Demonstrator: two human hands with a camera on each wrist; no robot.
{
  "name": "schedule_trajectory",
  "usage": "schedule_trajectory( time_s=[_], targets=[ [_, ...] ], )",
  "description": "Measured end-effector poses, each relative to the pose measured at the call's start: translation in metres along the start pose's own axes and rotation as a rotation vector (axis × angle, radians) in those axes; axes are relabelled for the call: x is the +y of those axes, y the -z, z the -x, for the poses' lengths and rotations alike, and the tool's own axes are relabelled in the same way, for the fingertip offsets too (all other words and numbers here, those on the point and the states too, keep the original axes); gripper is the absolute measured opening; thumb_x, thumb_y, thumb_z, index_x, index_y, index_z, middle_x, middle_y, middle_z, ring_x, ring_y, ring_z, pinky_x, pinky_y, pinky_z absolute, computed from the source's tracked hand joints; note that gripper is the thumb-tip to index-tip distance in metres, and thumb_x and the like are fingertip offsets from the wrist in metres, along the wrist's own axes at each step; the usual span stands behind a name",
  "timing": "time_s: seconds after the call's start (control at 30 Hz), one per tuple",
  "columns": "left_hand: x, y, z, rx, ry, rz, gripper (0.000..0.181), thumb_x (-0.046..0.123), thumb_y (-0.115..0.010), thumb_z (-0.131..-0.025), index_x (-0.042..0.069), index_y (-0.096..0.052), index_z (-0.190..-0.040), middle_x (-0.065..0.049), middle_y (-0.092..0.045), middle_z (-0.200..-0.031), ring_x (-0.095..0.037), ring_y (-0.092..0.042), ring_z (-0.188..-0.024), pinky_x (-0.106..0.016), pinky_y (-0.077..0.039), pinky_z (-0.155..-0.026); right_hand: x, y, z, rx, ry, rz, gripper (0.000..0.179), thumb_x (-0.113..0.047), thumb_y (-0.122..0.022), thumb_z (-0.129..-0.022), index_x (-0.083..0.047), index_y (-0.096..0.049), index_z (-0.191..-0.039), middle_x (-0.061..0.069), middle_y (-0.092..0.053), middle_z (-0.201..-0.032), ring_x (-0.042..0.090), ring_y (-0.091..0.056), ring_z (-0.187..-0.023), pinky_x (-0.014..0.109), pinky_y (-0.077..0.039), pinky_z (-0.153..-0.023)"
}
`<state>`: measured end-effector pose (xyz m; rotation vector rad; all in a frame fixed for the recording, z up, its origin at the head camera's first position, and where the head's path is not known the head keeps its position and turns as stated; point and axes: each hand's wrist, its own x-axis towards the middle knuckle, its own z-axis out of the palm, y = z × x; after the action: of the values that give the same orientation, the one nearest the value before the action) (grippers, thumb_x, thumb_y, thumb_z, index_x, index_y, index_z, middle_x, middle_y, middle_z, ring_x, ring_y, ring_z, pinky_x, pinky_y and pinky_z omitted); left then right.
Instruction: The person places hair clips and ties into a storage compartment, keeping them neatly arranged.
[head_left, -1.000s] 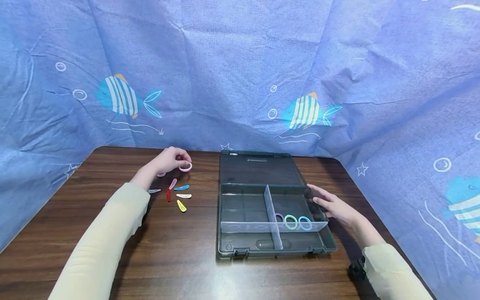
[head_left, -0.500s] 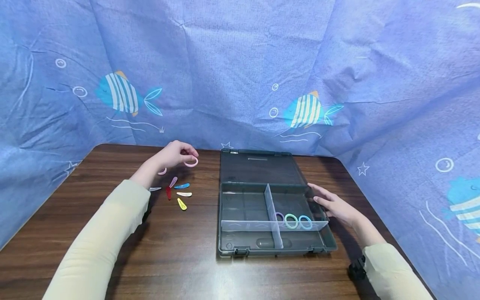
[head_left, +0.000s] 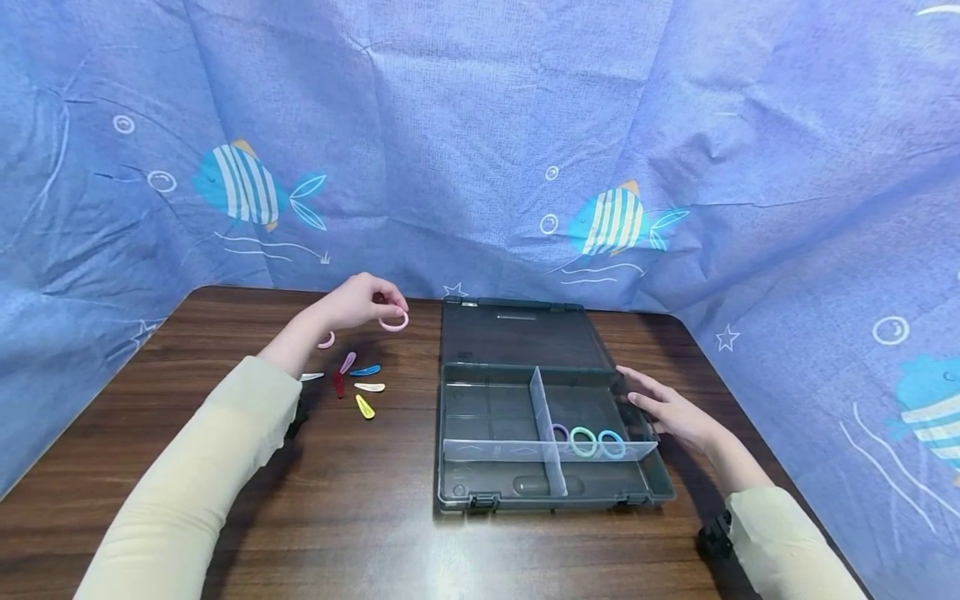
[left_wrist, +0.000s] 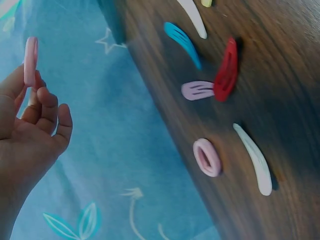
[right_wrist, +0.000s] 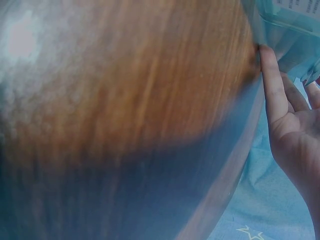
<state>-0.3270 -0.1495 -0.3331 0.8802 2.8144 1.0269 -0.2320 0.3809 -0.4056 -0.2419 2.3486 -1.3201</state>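
My left hand (head_left: 358, 302) pinches a pink hair tie (head_left: 394, 323) between thumb and fingers, raised over the back of the table; in the left wrist view this hair tie (left_wrist: 31, 61) appears edge-on. Another pink hair tie (left_wrist: 207, 157) lies on the table below that wrist. My right hand (head_left: 678, 418) rests against the right side of the open grey divided box (head_left: 480, 505), its fingers fairly straight along the wall (right_wrist: 292, 42). Inside, purple (head_left: 560, 432), green (head_left: 582, 442) and blue (head_left: 611, 445) hair ties lean in the back right compartment.
Left of the box lie several snap hair clips: yellow (head_left: 364, 407), white (head_left: 370, 387), blue (head_left: 366, 371), red (head_left: 338, 385), purple (head_left: 348, 362) and a pale one (left_wrist: 254, 160). The lid (head_left: 521, 337) lies folded back. A blue fish-print cloth (head_left: 465, 150) hangs behind the table.
My left hand has moved right and farther back, lifting the pink hair tie off the table area beside the clips. The right hand stays at the box's side.
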Motion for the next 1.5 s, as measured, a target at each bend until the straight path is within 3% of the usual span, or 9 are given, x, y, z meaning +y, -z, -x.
schedule_trajectory(
  time_s=[0.43,0.77,1.07,1.5],
  targets=[
    [0.042,0.004,-0.007,-0.035,-0.099,-0.043,0.012,0.017,-0.064,-0.09,0.012,-0.073,-0.097,-0.003,-0.07,-0.099,-0.015,-0.058,-0.088,-0.031,-0.044,-0.076,-0.001,-0.001,0.0,-0.001,-0.007,-0.026,0.057,-0.033,-0.04,-0.102,-0.026,-0.015,-0.152,0.013,-0.005,-0.158,0.043,-0.021,-0.138,0.062,-0.04,-0.089],
    [0.079,0.005,-0.017,-0.058,-0.132,-0.036,0.01,0.014,-0.062,-0.092,0.01,-0.07,-0.093,-0.003,-0.068,-0.092,-0.015,-0.053,-0.076,-0.029,-0.043,-0.069,0.0,-0.001,0.0,0.003,0.003,-0.017,0.057,-0.033,-0.04,-0.101,-0.025,-0.015,-0.152,0.012,-0.006,-0.158,0.043,-0.021,-0.138,0.063,-0.04,-0.088],
    [0.106,-0.003,-0.026,-0.092,-0.16,0.009,0.008,0.018,-0.063,-0.091,0.011,-0.066,-0.088,0.001,-0.063,-0.076,-0.013,-0.047,-0.062,-0.028,-0.04,-0.059,0.0,-0.001,0.0,0.004,0.0,-0.013,0.057,-0.034,-0.041,-0.101,-0.026,-0.015,-0.152,0.013,-0.007,-0.158,0.043,-0.022,-0.138,0.062,-0.04,-0.088],
    [0.135,-0.02,-0.042,-0.157,-0.26,0.026,0.007,0.021,-0.065,-0.089,0.016,-0.07,-0.091,0.004,-0.063,-0.076,-0.014,-0.048,-0.066,-0.026,-0.039,-0.065,0.0,0.0,0.0,-0.001,-0.007,-0.028,0.057,-0.033,-0.041,-0.101,-0.027,-0.015,-0.152,0.012,-0.006,-0.158,0.042,-0.021,-0.138,0.063,-0.039,-0.09]
  ],
)
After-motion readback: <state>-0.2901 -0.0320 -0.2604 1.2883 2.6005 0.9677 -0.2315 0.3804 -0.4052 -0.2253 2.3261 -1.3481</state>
